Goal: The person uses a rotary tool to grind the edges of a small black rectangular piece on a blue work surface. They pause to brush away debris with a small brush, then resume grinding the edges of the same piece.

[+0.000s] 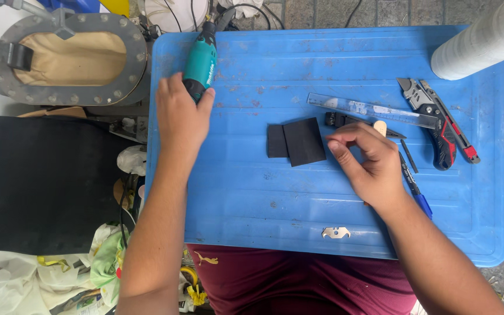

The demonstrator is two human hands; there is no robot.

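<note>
Left hand (179, 114) reaches far across the blue bench (252, 204), forearm running straight up from the near edge, fingers and thumb wrapped around the near end of a teal rotary tool (200, 58) that lies pointing away, its cord trailing off the far edge. Right hand (368, 160) comes in from the near right, wrist bent, fingers curled together in a loose pinch right at the right edge of two black rubber pieces (296, 141); whether it actually grips anything there, I cannot tell. Those pieces lie flat mid-bench, overlapping, the larger one on the right.

Just beyond the right hand sits a clear ruler (371, 109), slanting to the right, and past it a red and black utility knife (441, 125). A blue pen (415, 192) pokes out from under the right hand. A loose silver blade (336, 233) lies near the bench's near edge. Far right corner, a white roll (485, 41) overhangs the bench. Off to the left, a black mat (42, 181) and a grey bolted ring (71, 58).
</note>
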